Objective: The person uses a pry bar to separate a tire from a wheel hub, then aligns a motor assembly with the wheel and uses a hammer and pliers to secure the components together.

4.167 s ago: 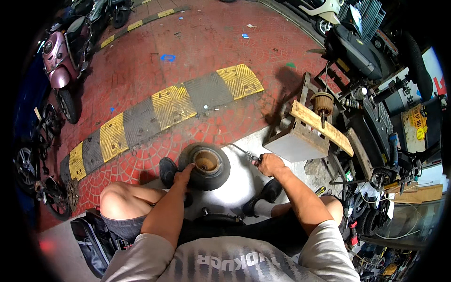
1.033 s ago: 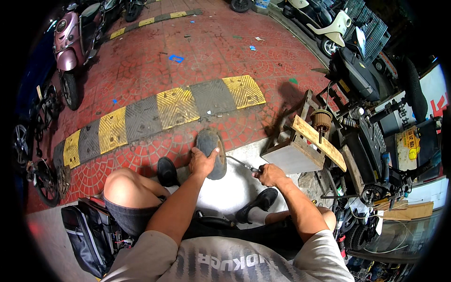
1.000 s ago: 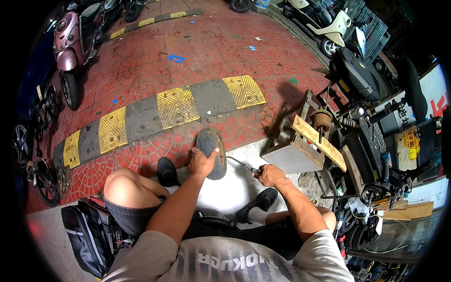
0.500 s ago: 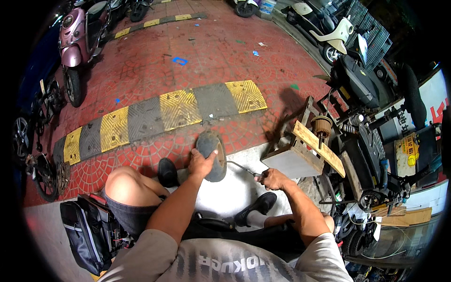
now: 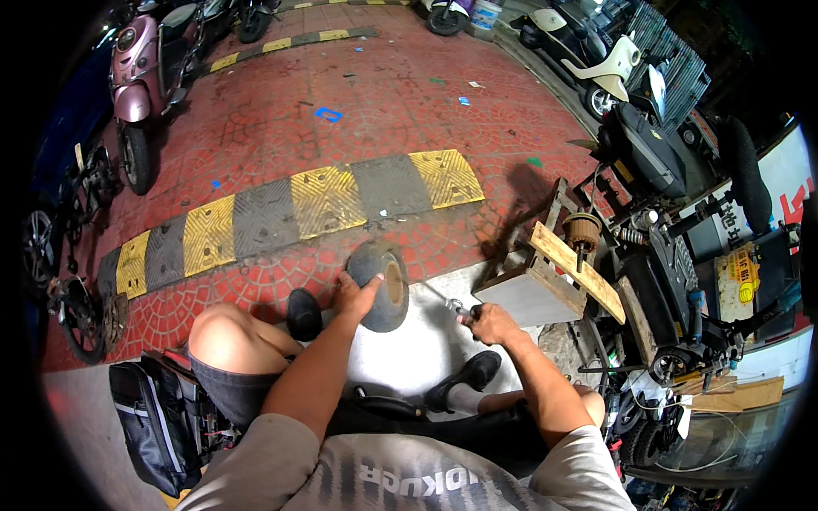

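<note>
A small wheel with a dusty black tyre (image 5: 368,264) stands upright on the ground in front of me, its worn brownish rim facing right. Gripping the tyre's near left side is my left hand (image 5: 355,295), thumb on the sidewall and fingers over the tread. My right hand (image 5: 492,324), to the right of the wheel, is closed round the handle of a slender metal tool (image 5: 454,303). The tool's thin shaft points up and left toward the rim. Whether its tip touches the wheel, I cannot tell.
Beyond the wheel runs a yellow-and-black speed bump (image 5: 324,198). At right stand a wooden box (image 5: 532,294), a plank (image 5: 579,272) with a copper-coloured motor part (image 5: 583,230), and scooter parts. A black bag (image 5: 153,426) sits left. Parked scooters include a pink one (image 5: 141,72).
The wheel has turned so more of its rim side shows, and my left hand has shifted slightly left on the tyre. The tool in my right hand has drawn back from the rim.
</note>
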{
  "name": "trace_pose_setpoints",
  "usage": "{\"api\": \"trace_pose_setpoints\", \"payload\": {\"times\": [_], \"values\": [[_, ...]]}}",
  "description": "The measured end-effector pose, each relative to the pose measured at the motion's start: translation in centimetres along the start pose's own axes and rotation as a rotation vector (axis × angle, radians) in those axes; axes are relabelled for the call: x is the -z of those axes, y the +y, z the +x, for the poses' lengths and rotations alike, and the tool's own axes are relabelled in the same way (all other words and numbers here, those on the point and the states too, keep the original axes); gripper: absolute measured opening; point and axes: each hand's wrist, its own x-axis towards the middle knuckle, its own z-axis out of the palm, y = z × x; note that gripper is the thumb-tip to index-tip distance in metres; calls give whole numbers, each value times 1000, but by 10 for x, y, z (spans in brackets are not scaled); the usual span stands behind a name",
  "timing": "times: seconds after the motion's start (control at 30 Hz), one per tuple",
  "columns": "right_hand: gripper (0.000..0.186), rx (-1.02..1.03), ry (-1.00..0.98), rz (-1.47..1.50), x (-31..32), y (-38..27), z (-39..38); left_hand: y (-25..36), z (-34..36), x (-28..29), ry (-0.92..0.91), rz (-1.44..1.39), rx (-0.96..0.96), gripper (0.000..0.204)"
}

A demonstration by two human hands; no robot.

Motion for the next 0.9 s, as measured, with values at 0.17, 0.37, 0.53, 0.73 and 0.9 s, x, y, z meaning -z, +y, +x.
{"api": "trace_pose_setpoints", "payload": {"times": [0.17, 0.37, 0.53, 0.73, 0.9], "values": [[73, -15, -66, -157, -3, 9, 6, -10, 0, 15, -35, -12, 47, 126], [76, 51, -177, -46, -10, -5, -2, -23, 6, 10, -29, -139, 17, 129], [76, -16, 5, -56, 2, -13, -6, -20, 11, 8, -51, -147, 4, 127], [79, 79, -148, -51, -7, -21, -11, -20, 10, 5, -22, -131, 3, 126], [76, 28, 92, -43, 9, -17, 2, -23, 16, -2, -37, -154, -20, 129]]}}
